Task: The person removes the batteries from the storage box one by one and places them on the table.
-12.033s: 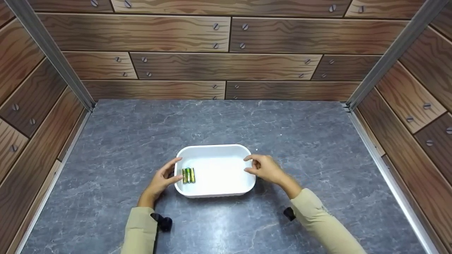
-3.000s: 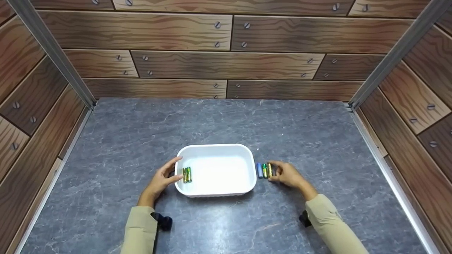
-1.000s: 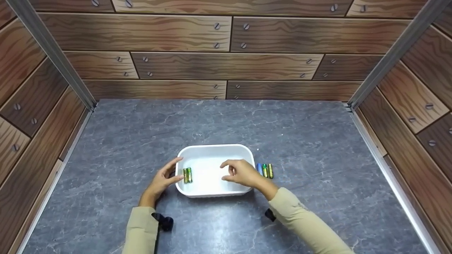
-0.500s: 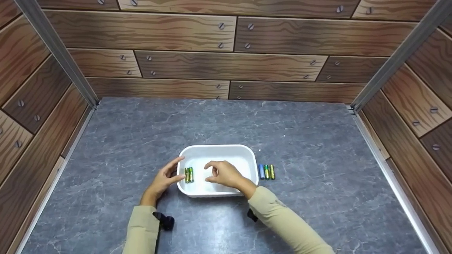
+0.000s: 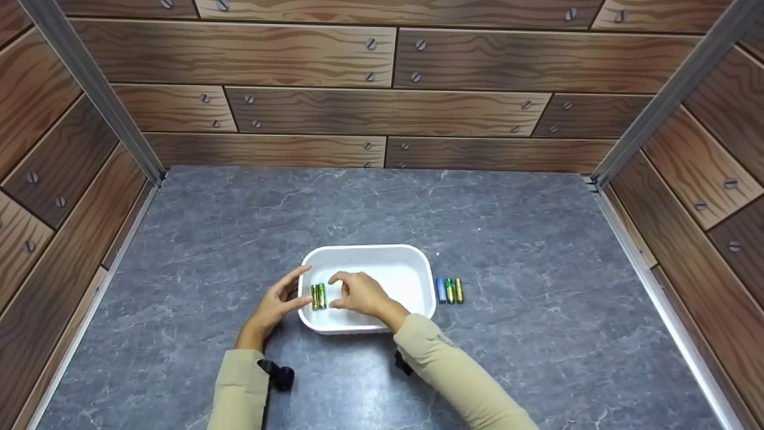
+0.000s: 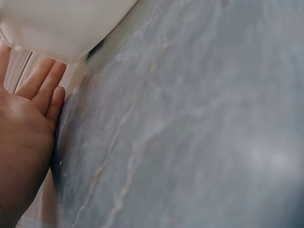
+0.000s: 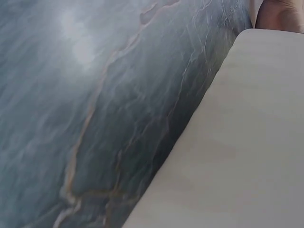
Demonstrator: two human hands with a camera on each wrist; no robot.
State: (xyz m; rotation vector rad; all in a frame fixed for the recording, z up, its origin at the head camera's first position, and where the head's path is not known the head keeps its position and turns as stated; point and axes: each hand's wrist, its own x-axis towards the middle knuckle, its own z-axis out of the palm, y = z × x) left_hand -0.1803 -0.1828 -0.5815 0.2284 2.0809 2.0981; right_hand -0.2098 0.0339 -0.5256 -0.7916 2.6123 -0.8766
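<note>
From the head, shows one white tub [image 5: 406,292] between the counter [image 5: 239,215]'s side edges, two green-gold batteries [image 5: 322,295] inside by its left edge, three others [image 5: 450,291], one blue, just off its right edge; has the left hand [image 5: 279,301] spread, touching the left rim, the right hand [image 5: 361,294] empty beside the pair, thumb and fingertip parted; from the left wrist, adds straight fingers [image 6: 45,83] under the tub's edge; from the right, its outer wall [image 7: 228,142].

Two batteries [image 5: 322,295] lie left inside the tray [image 5: 394,289], three batteries [image 5: 450,291] on the table [image 5: 525,239] right of it
</note>
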